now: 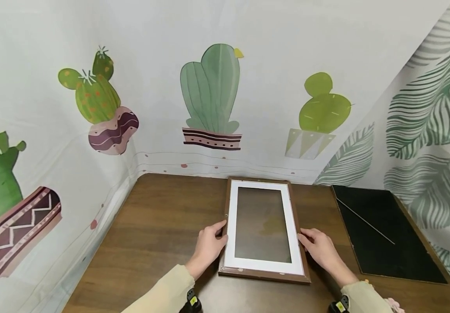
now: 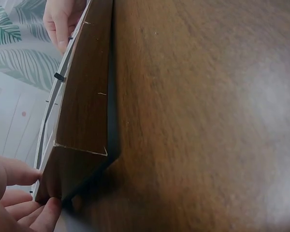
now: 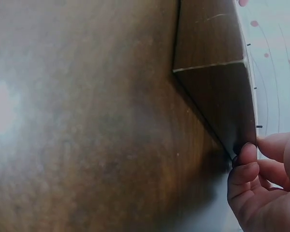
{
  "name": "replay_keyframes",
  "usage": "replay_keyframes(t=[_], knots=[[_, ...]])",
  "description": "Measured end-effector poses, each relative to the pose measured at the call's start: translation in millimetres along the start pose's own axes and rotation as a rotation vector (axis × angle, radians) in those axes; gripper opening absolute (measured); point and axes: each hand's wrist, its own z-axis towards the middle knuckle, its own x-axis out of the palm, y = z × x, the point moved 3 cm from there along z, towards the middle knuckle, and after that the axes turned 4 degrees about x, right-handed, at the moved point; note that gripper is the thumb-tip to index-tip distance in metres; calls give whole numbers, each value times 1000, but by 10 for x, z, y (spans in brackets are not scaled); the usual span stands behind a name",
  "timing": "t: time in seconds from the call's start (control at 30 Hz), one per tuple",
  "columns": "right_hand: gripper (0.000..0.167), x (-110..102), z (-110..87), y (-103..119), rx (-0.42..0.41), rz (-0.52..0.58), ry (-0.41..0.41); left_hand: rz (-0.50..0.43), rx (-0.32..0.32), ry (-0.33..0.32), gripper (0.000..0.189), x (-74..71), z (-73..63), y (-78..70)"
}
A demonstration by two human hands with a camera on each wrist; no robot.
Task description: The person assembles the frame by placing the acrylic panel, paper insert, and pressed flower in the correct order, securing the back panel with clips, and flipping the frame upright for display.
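Observation:
A brown wooden picture frame [image 1: 266, 278] lies on the table, its long sides running away from me. Inside it a white mat [image 1: 230, 217] borders a grey-brown see-through window [image 1: 263, 224]. My left hand [image 1: 208, 243] grips the left side, thumb on top and fingers against the outer edge. On the opposite side my right hand [image 1: 322, 250] holds the frame the same way. Small dark tabs [image 2: 59, 76] stick up from the frame's edge in the left wrist view. In the right wrist view, thumb and fingers pinch the frame's side [image 3: 215, 92] beyond its near corner.
To the right, a black backing board [image 1: 389, 256] lies on the wooden table [image 1: 162, 217], with a thin light strip [image 1: 365, 221] across it. A white cloth printed with cacti [image 1: 213, 91] and leaves hangs behind and along the sides of the table.

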Motion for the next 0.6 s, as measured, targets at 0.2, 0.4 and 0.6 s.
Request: replay_keyframes(t=[0.2, 0.4, 0.6], knots=[[33, 11, 24, 46, -37, 10, -16, 0, 10, 5, 40, -17, 5, 49], [33, 35, 30, 56, -28, 26, -3, 18, 36, 3, 36, -45, 4, 77], [33, 36, 26, 39, -17, 34, -5, 38, 29, 8, 34, -40, 16, 84]])
